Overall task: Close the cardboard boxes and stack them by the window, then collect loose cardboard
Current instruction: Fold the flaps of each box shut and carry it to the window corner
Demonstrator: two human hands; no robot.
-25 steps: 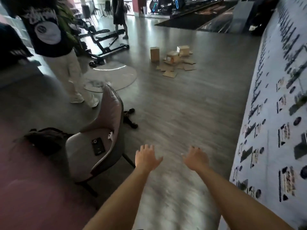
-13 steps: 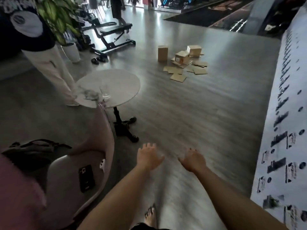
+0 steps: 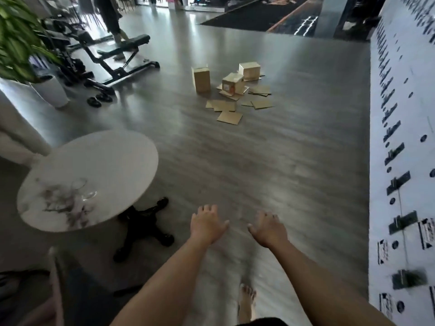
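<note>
Grey wood floor (image 3: 270, 161): left hand (image 3: 207, 225) and right hand (image 3: 269, 229) reach forward, fingers loose, holding nothing; boxes (image 3: 233, 82) lie far ahead.

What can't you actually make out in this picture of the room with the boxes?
All in the head view:
- Cardboard boxes: too far and small to tell whether their flaps are closed.
- Orange label on the middle box: too small to read.
- Person by the bench: upper body cut off by the top edge.
- Glass on the round table: blurred by motion.
- Window for stacking: not identifiable.
</note>
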